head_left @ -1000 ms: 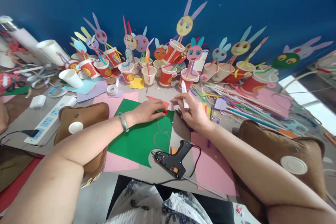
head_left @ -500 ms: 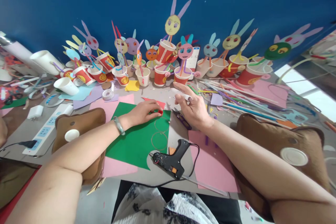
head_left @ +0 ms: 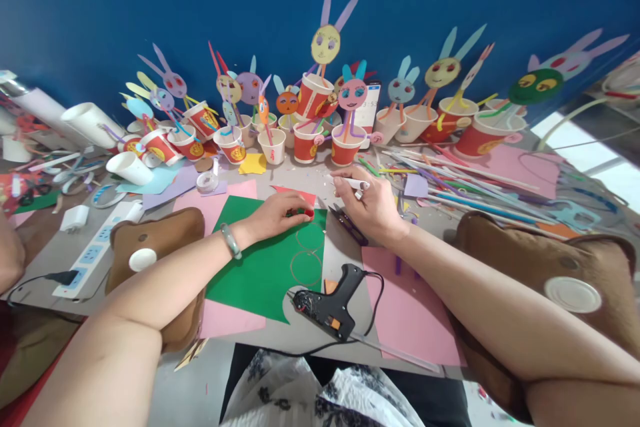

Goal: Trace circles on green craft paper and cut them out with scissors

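Observation:
My left hand (head_left: pixel 283 215) rests on the upper right of a green sheet of paper (head_left: pixel 250 267), its fingertips pinching a small red piece of paper (head_left: pixel 311 213). Two circles are outlined on the sheet just below these fingers. To the right, my right hand (head_left: pixel 373 207) is curled round a white pen (head_left: pixel 356 183), which is held clear of the sheet. A pair of dark-handled scissors (head_left: pixel 353 227) lies between the two hands, partly beside my right palm. Nearer to me, a black glue gun (head_left: pixel 330 307) lies on its side by the sheet's lower right corner.
Paper cups with rabbit-faced figures (head_left: pixel 349 143) line the back by the blue wall. Pipe cleaners (head_left: pixel 465 193) are piled at right. A white power strip (head_left: pixel 97 247), brown cushions (head_left: pixel 150 240) under my forearms and pink paper (head_left: pixel 400 307) lie around. Part of another person shows far left.
My right hand's fingers have curled in more closely round the pen, having been more stretched out before. My left hand stays at the red piece. The whole view has shifted slightly.

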The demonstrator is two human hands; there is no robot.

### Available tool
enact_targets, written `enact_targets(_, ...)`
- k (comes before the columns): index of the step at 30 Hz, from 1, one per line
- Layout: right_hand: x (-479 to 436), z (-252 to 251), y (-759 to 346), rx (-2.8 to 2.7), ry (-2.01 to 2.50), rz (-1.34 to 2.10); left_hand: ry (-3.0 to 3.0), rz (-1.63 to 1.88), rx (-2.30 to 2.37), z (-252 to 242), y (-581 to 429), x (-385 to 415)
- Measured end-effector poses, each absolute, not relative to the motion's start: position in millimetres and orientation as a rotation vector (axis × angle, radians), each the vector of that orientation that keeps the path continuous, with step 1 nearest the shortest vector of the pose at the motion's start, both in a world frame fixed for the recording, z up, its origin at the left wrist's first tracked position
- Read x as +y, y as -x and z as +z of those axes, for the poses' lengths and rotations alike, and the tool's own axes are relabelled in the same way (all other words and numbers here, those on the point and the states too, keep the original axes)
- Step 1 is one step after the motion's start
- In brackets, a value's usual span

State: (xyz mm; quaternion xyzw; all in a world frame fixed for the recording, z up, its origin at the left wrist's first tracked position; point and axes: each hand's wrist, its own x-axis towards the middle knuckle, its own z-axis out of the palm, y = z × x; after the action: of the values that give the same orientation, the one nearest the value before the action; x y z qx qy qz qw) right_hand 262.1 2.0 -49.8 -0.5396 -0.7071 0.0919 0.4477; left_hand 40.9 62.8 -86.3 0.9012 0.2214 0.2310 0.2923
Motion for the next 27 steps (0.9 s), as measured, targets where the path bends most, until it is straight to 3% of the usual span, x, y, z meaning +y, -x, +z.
enact_targets(11, 8.2, -58.4, -262.5, -1.877, 1.396, 0.416, -2.42, 0.616, 0.558, -90.3, -51.4, 56.6)
enact_targets(27, 10.7, -50.7, -266.4, -1.847, 1.452, 0.329, -2.245, 0.626, 0.612, -91.6, -60.3, 55.8)
